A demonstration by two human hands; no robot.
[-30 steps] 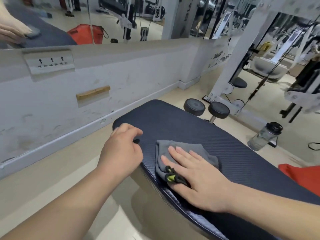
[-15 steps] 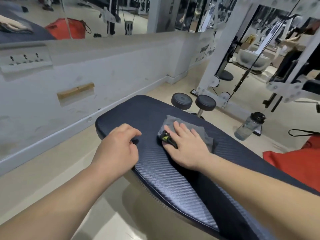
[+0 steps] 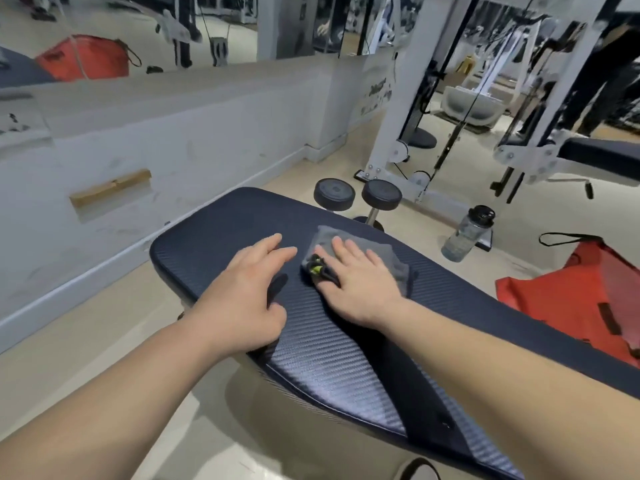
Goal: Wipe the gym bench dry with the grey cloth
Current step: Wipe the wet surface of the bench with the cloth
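The gym bench (image 3: 221, 233) has a dark blue textured pad that runs from the left middle to the lower right. A folded grey cloth (image 3: 394, 258) with a black and yellow tag lies on the pad. My right hand (image 3: 360, 282) presses flat on the cloth, fingers spread and pointing away from me. My left hand (image 3: 246, 296) is over the pad's near edge, just left of the cloth, fingers stretched out and apart, holding nothing.
A clear water bottle (image 3: 465, 233) with a black cap stands on the floor beyond the bench. Two black roller pads (image 3: 358, 195) sit at its far side. A red bag (image 3: 571, 292) lies at the right. A white cable machine frame (image 3: 394, 109) and a low white wall (image 3: 173, 133) with mirrors stand behind.
My right hand has slid the cloth away from me along the pad. My left hand has let go of the bench edge and opened its fingers toward the cloth.
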